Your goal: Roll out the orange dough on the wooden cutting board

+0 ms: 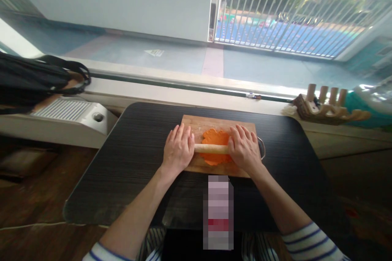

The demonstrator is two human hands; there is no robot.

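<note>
Head view, starting at my left: a black bag (30,79) is lying by the window, with a white ribbed appliance (64,114) just below it, both off the dark counter (131,159). A wooden board (196,124) is sitting mid-counter, and the orange dough (214,136) is lying flattened on it. My left hand (178,149) is pressing palm-down on the left end of the rolling pin (211,148), fingers stretched out rather than curled round it. The pin is lying across the dough. My right hand (245,149) is doing the same on the right end, flat and open. Just beside it the board's metal ring (261,149) is sticking out, and a wooden rack (324,108) is standing farther right. I judge that I am rolling the dough out, mid-pass. The next push is calling for even weight from both palms, without running the dough off the board.
</note>
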